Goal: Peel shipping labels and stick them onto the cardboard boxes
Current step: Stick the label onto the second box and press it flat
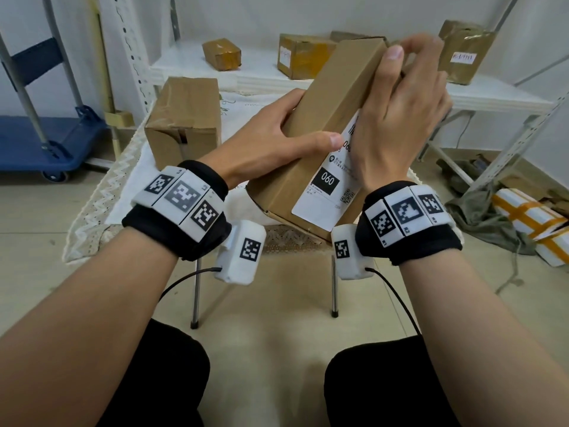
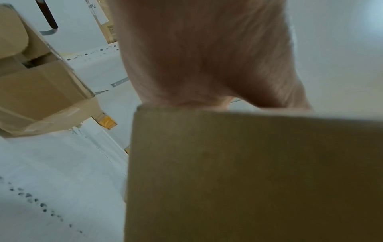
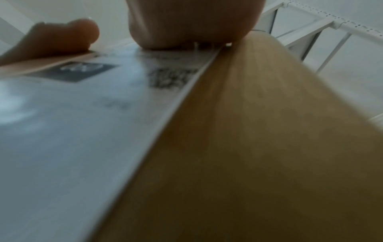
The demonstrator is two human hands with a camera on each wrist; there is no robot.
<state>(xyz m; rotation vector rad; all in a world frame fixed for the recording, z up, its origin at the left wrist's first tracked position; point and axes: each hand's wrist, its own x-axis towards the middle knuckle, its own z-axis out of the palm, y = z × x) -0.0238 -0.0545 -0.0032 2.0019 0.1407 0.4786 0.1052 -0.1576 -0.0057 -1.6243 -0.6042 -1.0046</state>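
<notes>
I hold a long cardboard box (image 1: 335,87) tilted above the small table, its far end raised. A white shipping label (image 1: 326,192) printed "060" lies on its upper face. My left hand (image 1: 277,140) grips the box's left side, thumb resting on top by the label. My right hand (image 1: 400,112) lies over the label's far part, fingers curled round the box's right edge. The left wrist view shows my palm (image 2: 207,57) against the box (image 2: 248,172). In the right wrist view, the heel of my hand (image 3: 192,24) presses on the label (image 3: 82,122).
A second taped cardboard box (image 1: 184,118) stands on the cloth-covered table (image 1: 129,180). Several parcels sit on the white shelf (image 1: 261,75) behind. A blue cart (image 1: 46,140) is on the left. Wrapped packages (image 1: 529,220) lie on the floor at the right.
</notes>
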